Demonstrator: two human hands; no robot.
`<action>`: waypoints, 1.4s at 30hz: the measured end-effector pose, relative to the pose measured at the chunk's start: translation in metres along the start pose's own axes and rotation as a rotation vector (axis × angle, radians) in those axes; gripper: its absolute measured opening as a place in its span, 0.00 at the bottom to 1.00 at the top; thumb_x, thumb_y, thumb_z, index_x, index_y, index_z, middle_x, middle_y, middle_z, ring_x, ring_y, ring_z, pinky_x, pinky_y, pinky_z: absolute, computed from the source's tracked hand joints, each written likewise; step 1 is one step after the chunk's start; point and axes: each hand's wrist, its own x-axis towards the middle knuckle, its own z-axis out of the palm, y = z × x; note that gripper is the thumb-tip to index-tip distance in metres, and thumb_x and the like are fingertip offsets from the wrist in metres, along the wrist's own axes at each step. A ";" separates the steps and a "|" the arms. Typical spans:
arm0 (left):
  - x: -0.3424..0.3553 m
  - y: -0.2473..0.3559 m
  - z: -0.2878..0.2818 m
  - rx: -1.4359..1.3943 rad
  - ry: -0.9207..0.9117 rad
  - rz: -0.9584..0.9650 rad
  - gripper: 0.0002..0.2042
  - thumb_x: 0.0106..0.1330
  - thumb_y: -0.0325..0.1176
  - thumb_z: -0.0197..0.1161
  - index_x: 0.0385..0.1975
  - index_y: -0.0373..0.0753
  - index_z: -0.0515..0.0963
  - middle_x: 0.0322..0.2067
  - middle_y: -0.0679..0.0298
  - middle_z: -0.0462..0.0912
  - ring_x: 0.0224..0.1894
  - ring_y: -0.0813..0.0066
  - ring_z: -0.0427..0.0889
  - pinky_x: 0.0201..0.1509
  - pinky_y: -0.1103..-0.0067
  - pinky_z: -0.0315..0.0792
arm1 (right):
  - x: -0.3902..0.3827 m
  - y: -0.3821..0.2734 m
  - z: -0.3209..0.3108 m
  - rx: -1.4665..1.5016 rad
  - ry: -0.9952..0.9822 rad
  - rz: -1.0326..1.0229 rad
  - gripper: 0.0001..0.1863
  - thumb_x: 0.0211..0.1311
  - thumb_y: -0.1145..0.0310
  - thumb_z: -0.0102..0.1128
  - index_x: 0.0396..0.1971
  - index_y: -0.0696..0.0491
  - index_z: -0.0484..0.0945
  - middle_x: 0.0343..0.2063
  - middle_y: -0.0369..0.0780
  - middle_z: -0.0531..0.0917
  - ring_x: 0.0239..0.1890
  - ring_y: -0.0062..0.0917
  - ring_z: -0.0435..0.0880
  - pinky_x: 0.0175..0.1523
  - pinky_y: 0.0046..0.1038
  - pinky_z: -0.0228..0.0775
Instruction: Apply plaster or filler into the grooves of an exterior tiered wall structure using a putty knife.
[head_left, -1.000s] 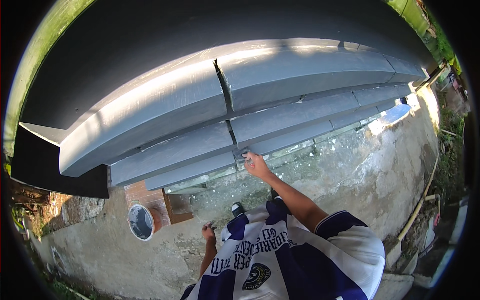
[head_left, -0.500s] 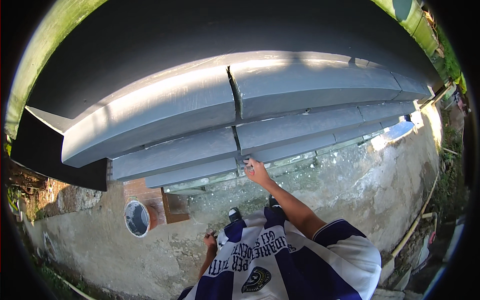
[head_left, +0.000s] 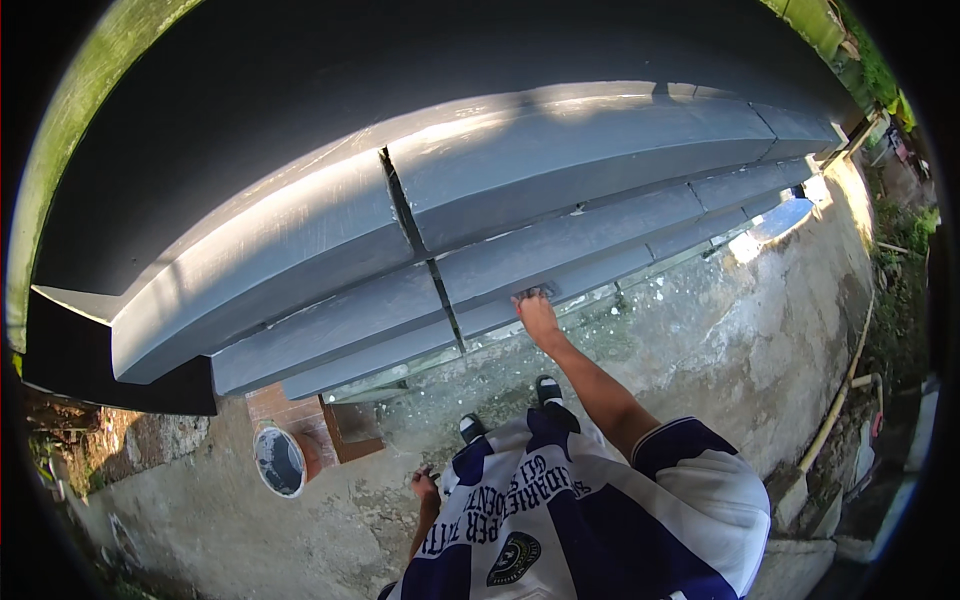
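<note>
My right hand (head_left: 535,310) is closed on a small grey flat tool (head_left: 544,292), which rests against the lowest grey-coated ledge (head_left: 595,275), just right of a dark vertical gap between sections. Two longer grey ledges (head_left: 580,170) rise above it, split by similar gaps. Below them lies a mottled, white-speckled band (head_left: 400,372). My left hand (head_left: 425,483) hangs beside my shirt, closed around a small dark thing that I cannot make out.
A bucket (head_left: 282,462) with grey contents stands on brown tile-like boards (head_left: 275,405) at lower left. My sandalled feet (head_left: 550,390) are on the concrete ground (head_left: 720,380). Pipes (head_left: 835,405) and plants edge the right side; a black surface (head_left: 400,50) spans the top.
My right hand, with the grey tool, has moved rightward along the lowest ledge, away from the gap. My left hand has stayed low by the shirt. The view has shifted slightly.
</note>
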 end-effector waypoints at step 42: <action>-0.028 -0.005 0.096 0.133 -0.100 0.105 0.09 0.61 0.29 0.50 0.36 0.31 0.73 0.34 0.55 0.79 0.37 0.66 0.79 0.27 0.75 0.75 | 0.006 0.224 -0.047 1.325 0.559 0.708 0.12 0.54 0.68 0.62 0.21 0.63 0.76 0.17 0.38 0.78 0.16 0.22 0.79 0.21 0.21 0.70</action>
